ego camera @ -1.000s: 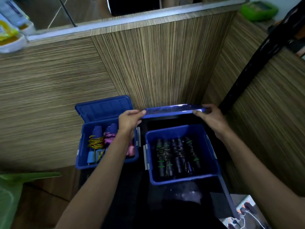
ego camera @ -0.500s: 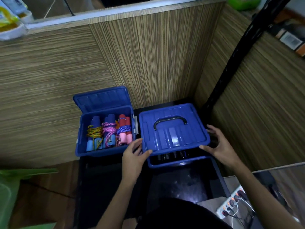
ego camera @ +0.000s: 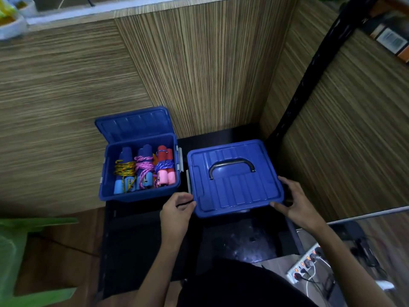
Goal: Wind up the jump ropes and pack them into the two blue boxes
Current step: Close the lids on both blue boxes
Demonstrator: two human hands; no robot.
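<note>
Jump ropes (ego camera: 143, 171) wound into bundles, one yellow, one pink and one blue-and-white around foam handles of blue, light blue, red and pink, stand side by side inside the open blue plastic box (ego camera: 141, 191), whose hinged blue lid (ego camera: 135, 125) leans back against the striped wood-grain panel (ego camera: 199, 69) behind it. Just to the right of that open box, nearly touching it, sits the second blue plastic box, seen only as its closed blue ribbed lid with a dark arched carry handle (ego camera: 235, 180); whatever it holds is hidden. Both boxes rest on a black shelf surface (ego camera: 232, 238). The left hand (ego camera: 177, 211) is at the near left corner of the closed lid, fingers curled against its edge beside a grey side latch (ego camera: 189, 182). The right hand (ego camera: 294, 204) is at the near right corner, fingers spread along the side and the thumb lying on the front rim. A black metal upright (ego camera: 309, 83) rises right of the closed box, close to its far corner. Further right of it, lower down, lies a white power strip (ego camera: 307, 264) with plugs and cables. Far left of the open box, a green plastic object (ego camera: 20, 244) fills the corner, blurred.
</note>
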